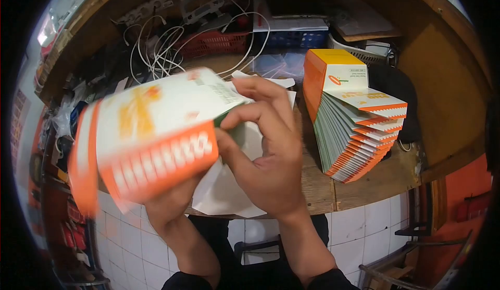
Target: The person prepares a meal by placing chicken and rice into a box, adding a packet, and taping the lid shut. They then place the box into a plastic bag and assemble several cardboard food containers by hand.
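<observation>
A white and orange printed paper box (156, 118), blurred by motion, is held tilted above the front of the table. My left hand (174, 199) supports it from below, its fingers hidden behind the orange side. At the box's right end, my right hand (268, 152) has curled fingers and a thumb pressed on the edge, where a dark green inside shows. To the right stands a fanned stack of similar boxes (359, 128), nested in one another, with a yellow top panel. Beneath my hands lies white paper (221, 186).
Tangled white cables (161, 50) lie at the back left near a red basket (219, 44). A blue basket (299, 39) holds papers at the back. Black cloth (398, 100) sits behind the box stack. The wooden table (317, 193) ends close to my body.
</observation>
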Demonstrator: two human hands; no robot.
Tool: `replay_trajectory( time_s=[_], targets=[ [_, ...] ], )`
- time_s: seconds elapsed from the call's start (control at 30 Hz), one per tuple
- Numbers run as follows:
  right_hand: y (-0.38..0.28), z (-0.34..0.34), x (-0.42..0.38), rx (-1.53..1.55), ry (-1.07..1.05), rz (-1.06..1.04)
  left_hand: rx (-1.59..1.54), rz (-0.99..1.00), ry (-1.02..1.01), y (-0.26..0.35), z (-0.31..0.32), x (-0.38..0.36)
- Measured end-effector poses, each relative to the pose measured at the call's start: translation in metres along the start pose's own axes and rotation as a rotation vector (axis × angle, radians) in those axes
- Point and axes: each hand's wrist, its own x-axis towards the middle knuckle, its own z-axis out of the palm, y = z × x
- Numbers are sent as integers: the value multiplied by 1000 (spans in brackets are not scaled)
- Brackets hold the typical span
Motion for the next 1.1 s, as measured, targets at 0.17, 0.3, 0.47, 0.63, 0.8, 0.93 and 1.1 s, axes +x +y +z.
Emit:
replay_trajectory(
  time_s=[0.17, 0.3, 0.47, 0.63, 0.8, 0.93, 1.1],
  targets=[
    [7, 1, -11, 309, 29, 272, -343, -332, 20, 56, 5, 28],
    [2, -3, -6, 454, 101, 430, 89, 1, 497, 45, -21, 24],
    [-6, 1, -2, 691, -66, 579, -258, -293, 579, 18, 5, 31],
    [2, -1, -3, 594, 86, 509, 87, -127, 399, 9, 31, 37],
    [-1, -5, 1, 433, 205, 489, 415, 53, -301, 15, 15, 37],
    [3, -25, 2, 413, 45, 535, 237, -42, -420, 27, 11, 33],
    [-5, -27, 2, 371, -93, 618, 267, -37, -478, 21, 15, 30]
  ],
)
